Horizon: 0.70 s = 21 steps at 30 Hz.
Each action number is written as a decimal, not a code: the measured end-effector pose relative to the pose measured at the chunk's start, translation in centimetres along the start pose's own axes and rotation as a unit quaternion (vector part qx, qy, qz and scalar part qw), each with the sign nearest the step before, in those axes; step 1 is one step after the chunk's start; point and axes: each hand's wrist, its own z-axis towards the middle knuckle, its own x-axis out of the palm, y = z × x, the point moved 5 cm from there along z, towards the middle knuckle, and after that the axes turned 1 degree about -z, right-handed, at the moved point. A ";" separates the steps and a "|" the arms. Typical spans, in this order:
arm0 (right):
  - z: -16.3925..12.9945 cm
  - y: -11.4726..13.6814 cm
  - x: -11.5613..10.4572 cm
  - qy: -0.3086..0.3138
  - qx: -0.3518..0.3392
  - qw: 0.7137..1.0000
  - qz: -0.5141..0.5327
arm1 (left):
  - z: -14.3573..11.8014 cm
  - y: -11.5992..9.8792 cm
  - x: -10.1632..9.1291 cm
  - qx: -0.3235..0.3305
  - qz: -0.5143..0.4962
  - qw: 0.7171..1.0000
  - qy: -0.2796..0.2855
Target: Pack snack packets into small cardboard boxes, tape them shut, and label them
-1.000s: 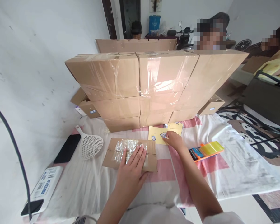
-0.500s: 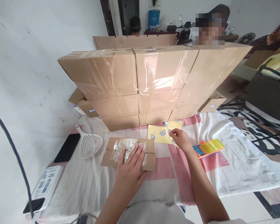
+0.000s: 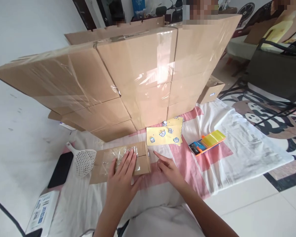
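My left hand (image 3: pixel 124 171) lies flat, fingers spread a little, on top of a low cardboard box (image 3: pixel 144 164) with shiny clear tape across it. Just off the box's right end is my right hand (image 3: pixel 169 168), its index finger stretched toward that end and its other fingers curled. Nothing shows in its grasp. A small pale sticker (image 3: pixel 148 153) sits on the box's right end, close to the fingertip. Behind this hand lies a yellow sheet (image 3: pixel 158 141) bearing several small blue-and-white stickers, overlapping a second yellow sheet (image 3: pixel 179 122).
A wall of taped cardboard boxes (image 3: pixel 143 72) stands across the back of the table. At left are a white perforated scoop (image 3: pixel 85 161), a black phone (image 3: pixel 61 169) and a white box (image 3: pixel 43 210). An orange-edged pack with yellow and blue parts (image 3: pixel 207 142) lies right.
My right hand has left the yellow sheet and come down to the box's right end, its index finger now extended. My left hand stays on the box. The view has shifted and tilted downward.
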 end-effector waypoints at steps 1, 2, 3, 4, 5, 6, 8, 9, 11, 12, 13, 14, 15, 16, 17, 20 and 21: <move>0.2 -0.1 0.2 0.008 0.002 1.000 -0.004 | 0.0 0.0 0.0 0.001 0.000 1.000 -0.002; 0.3 -0.3 0.6 0.026 0.010 1.000 -0.006 | 0.0 0.1 0.0 0.002 0.001 1.000 -0.001; 0.4 -0.5 1.0 0.046 0.021 0.999 -0.008 | -0.1 0.1 -0.1 0.004 0.003 1.000 0.000; 0.4 -0.9 1.5 0.062 0.033 0.997 -0.011 | -0.1 0.2 -0.1 0.007 0.005 1.000 0.001; 0.4 -1.2 1.8 0.072 0.042 0.996 -0.017 | -0.2 0.3 -0.1 0.009 0.007 1.000 0.004; 0.5 -1.5 1.9 0.074 0.047 0.996 -0.027 | -0.3 0.3 -0.1 0.011 0.008 1.000 0.007; 0.5 -2.0 2.0 0.067 0.050 0.995 -0.048 | -0.4 0.5 0.0 0.010 0.010 1.000 0.012; 0.5 -2.0 2.0 0.058 0.046 0.996 -0.054 | -0.5 0.6 0.0 0.009 0.010 1.000 0.013; 0.6 -1.9 1.9 0.043 0.027 0.997 -0.054 | -0.5 0.6 0.0 0.007 0.010 1.000 0.015; 0.6 -1.7 1.9 0.043 0.017 0.997 -0.056 | -0.5 0.7 0.1 0.008 0.009 1.000 0.015; 0.6 -1.5 2.0 0.049 0.010 0.997 -0.063 | -0.4 0.7 0.1 0.010 0.009 1.000 0.014; 0.6 -1.3 1.9 0.055 0.011 0.996 -0.076 | -0.4 0.7 0.1 0.011 0.008 1.000 0.013; 0.5 -1.0 1.8 0.061 0.016 0.994 -0.095 | -0.4 0.7 0.1 0.010 0.009 1.000 0.012; 0.4 -0.7 1.5 0.061 0.019 0.991 -0.117 | -0.4 0.7 0.1 0.010 0.011 1.000 0.012; 0.4 -0.2 1.1 0.058 0.016 0.988 -0.140 | -0.5 0.8 0.1 0.011 0.013 1.000 0.010; 0.6 1.8 0.2 0.090 -0.038 0.973 -0.208 | -0.6 1.1 0.0 0.028 0.015 0.999 0.007; 0.7 2.4 0.5 0.132 -0.063 0.962 -0.229 | -0.7 1.2 0.0 0.039 0.011 0.999 0.009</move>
